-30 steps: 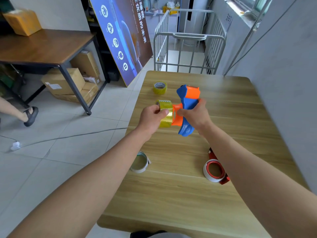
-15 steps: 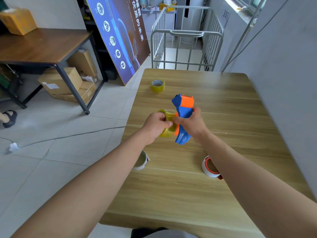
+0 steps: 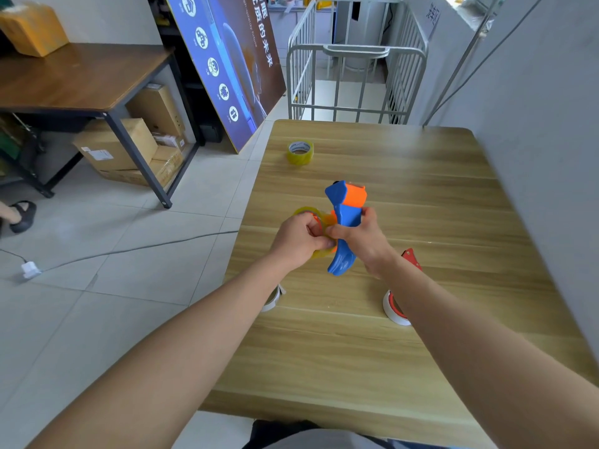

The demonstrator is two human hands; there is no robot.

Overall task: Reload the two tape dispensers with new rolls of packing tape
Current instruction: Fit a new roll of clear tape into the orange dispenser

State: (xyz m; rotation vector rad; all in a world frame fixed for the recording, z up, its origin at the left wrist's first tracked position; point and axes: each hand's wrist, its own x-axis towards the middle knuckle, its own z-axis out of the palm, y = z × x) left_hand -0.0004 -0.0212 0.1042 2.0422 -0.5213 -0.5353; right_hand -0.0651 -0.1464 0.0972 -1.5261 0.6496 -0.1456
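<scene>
My right hand (image 3: 363, 241) grips the blue and orange tape dispenser (image 3: 345, 218) above the wooden table (image 3: 421, 196). My left hand (image 3: 299, 243) is closed on a yellow tape roll (image 3: 311, 212) pressed against the dispenser's left side; my fingers hide most of the roll. A second yellow tape roll (image 3: 300, 151) lies at the table's far left. A red dispenser (image 3: 411, 258) with a white ring (image 3: 393, 309) lies under my right forearm, partly hidden. An empty white core (image 3: 271, 299) sits near the left edge beneath my left arm.
A grey wall (image 3: 534, 157) runs along the table's right side. A metal cage trolley (image 3: 356, 82) stands beyond the far edge. Left of the table are tiled floor, a cable (image 3: 146, 247), a blue poster board (image 3: 233, 69) and a dark desk (image 3: 81, 82) with cardboard boxes.
Both hands and the dispenser have dropped lower and nearer to me. My left hand has closed further over the yellow roll, pushing it against the dispenser.
</scene>
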